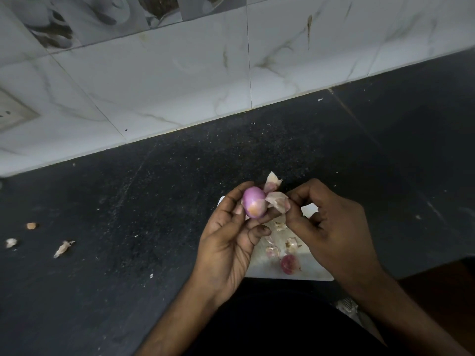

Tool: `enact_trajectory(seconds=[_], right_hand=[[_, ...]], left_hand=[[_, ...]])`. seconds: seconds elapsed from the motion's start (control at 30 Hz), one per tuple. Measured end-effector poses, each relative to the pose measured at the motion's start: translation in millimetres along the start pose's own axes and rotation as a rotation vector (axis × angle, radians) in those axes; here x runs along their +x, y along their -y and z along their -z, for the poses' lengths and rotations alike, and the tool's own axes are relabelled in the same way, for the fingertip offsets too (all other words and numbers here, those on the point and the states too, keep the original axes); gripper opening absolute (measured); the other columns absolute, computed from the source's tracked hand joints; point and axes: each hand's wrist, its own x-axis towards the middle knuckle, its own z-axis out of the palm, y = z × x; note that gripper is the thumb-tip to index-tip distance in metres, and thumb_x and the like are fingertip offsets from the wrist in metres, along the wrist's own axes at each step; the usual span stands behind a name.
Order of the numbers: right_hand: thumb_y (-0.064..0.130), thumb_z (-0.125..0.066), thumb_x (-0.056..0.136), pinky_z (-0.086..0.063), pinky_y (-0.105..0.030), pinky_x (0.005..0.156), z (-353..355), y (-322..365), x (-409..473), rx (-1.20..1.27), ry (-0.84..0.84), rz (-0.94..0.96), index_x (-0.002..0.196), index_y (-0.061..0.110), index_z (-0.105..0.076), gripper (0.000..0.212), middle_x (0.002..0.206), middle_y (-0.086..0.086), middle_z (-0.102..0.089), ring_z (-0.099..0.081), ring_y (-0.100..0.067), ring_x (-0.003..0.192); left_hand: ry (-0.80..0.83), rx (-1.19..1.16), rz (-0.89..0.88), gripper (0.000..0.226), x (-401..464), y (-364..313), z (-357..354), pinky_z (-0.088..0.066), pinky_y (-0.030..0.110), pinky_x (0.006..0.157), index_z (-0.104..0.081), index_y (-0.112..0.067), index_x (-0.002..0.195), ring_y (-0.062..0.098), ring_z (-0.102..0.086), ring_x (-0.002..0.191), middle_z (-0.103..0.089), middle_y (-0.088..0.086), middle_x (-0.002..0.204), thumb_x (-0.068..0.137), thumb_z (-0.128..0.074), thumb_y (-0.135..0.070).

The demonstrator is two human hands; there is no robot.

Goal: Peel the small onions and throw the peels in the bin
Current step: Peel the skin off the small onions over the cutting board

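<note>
Holding a small purple onion (254,202) in the left hand (229,236), we see its fingers curled round the bulb, so that grip is closed on the onion, raised above the dark table (154,201). The onion looks mostly bare, glossy purple with a pale orange patch low on its near side. The right hand (326,224) pinches a papery flap of peel (277,200) between thumb and fingertips; that flap touches the onion's right side. Another loose flap of skin (273,181) sticks up just behind the bulb.

Under the hands we note a white cutting board (272,272) lying on the table near its front edge. On it lies a second onion (289,264), reddish, skin on, near the board's front edge. Peel scraps (282,242) are scattered on the board between that onion and the hands.

Well apart on the left of the table we mark three stray bits (63,248), one orange-brown, two pale. Behind the table runs a marbled white tiled wall (180,73), with a wall socket (12,113) at the left edge.
</note>
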Motion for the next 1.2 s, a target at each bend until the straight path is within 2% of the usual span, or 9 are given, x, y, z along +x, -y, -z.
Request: enact_trajectory(seconds=[0.13, 0.27, 0.33, 0.47, 0.57, 0.67, 0.77, 0.97, 1.2], right_hand=[[0.01, -0.075, 0.09, -0.036, -0.002, 0.052, 1, -2, 0, -0.014, -0.035, -0.033, 0.084, 0.013, -0.065, 0.012, 0.076, 0.005, -0.068, -0.06, 0.005, 0.062], [0.022, -0.069, 0.089, -0.049, -0.021, 0.054, 1, -6, 2, -0.023, -0.045, -0.072, 0.086, 0.018, -0.066, 0.006, 0.085, 0.008, -0.068, -0.066, -0.009, 0.081], [0.024, -0.069, 0.089, -0.052, -0.023, 0.058, 0, -8, 2, -0.06, -0.018, -0.073, 0.092, 0.023, -0.065, 0.005, 0.092, 0.012, -0.067, -0.066, -0.007, 0.089], [0.034, -0.067, 0.093, -0.057, -0.027, 0.063, -4, -10, 1, -0.131, 0.046, -0.048, 0.11, 0.029, -0.066, 0.018, 0.108, 0.019, -0.061, -0.066, -0.002, 0.094], [0.037, -0.063, 0.096, -0.055, -0.024, 0.064, -5, -6, 0, -0.097, 0.04, -0.021, 0.112, 0.026, -0.068, 0.02, 0.108, 0.018, -0.061, -0.068, -0.004, 0.094], [0.04, -0.061, 0.099, -0.047, -0.012, 0.068, -6, -4, 2, -0.077, 0.07, 0.004, 0.115, 0.025, -0.07, 0.024, 0.108, 0.017, -0.062, -0.067, -0.003, 0.091], [0.029, -0.067, 0.098, -0.039, -0.005, 0.069, -9, -5, 3, -0.061, 0.068, 0.019, 0.109, 0.021, -0.074, 0.016, 0.104, 0.016, -0.063, -0.066, -0.004, 0.089], [0.019, -0.073, 0.093, -0.04, -0.005, 0.069, -9, -3, 3, -0.018, 0.019, 0.063, 0.094, 0.017, -0.074, 0.002, 0.096, 0.015, -0.061, -0.065, -0.005, 0.086], [0.034, -0.054, 0.101, -0.044, -0.011, 0.068, -10, -3, 1, -0.054, 0.06, 0.095, 0.098, 0.021, -0.066, 0.018, 0.101, 0.022, -0.054, -0.063, -0.002, 0.091]], left_hand=[[-0.088, 0.033, -0.039, 0.035, 3, -1, 2, -0.06, 0.025, 0.06, -0.049, 0.0, 0.136, 0.029, -0.077, 0.088, -0.063, 0.027, 0.132, 0.103, -0.04, -0.009], [-0.116, 0.104, -0.066, 0.036, 4, 0, 2, -0.059, 0.025, 0.058, -0.046, 0.002, 0.137, 0.024, -0.074, 0.082, -0.063, 0.027, 0.131, 0.106, -0.039, -0.014], [-0.139, 0.126, -0.079, 0.037, 4, 0, 2, -0.057, 0.024, 0.057, -0.048, 0.002, 0.136, 0.02, -0.072, 0.076, -0.065, 0.026, 0.127, 0.105, -0.041, -0.016], [-0.141, 0.152, -0.102, 0.037, 3, 1, 1, -0.057, 0.025, 0.059, -0.049, -0.001, 0.135, 0.017, -0.068, 0.069, -0.07, 0.023, 0.115, 0.102, -0.045, -0.017], [-0.114, 0.179, -0.101, 0.037, 2, 2, -1, -0.058, 0.026, 0.062, -0.05, -0.002, 0.137, 0.017, -0.067, 0.071, -0.071, 0.018, 0.112, 0.103, -0.047, -0.019], [-0.066, 0.18, -0.075, 0.038, 0, 4, -4, -0.057, 0.027, 0.059, -0.052, -0.002, 0.135, 0.018, -0.067, 0.071, -0.071, 0.015, 0.106, 0.102, -0.044, -0.018], [-0.023, 0.154, -0.043, 0.036, -3, 4, -6, -0.057, 0.029, 0.058, -0.054, -0.004, 0.134, 0.021, -0.068, 0.072, -0.07, 0.016, 0.103, 0.103, -0.042, -0.017], [0.007, 0.134, -0.032, 0.036, -3, 5, -7, -0.058, 0.028, 0.06, -0.052, -0.002, 0.134, 0.021, -0.07, 0.074, -0.07, 0.015, 0.111, 0.103, -0.038, -0.015], [-0.008, 0.146, -0.038, 0.034, -1, 5, -5, -0.058, 0.028, 0.06, -0.054, -0.002, 0.131, 0.021, -0.07, 0.074, -0.07, 0.016, 0.111, 0.104, -0.037, -0.015]])
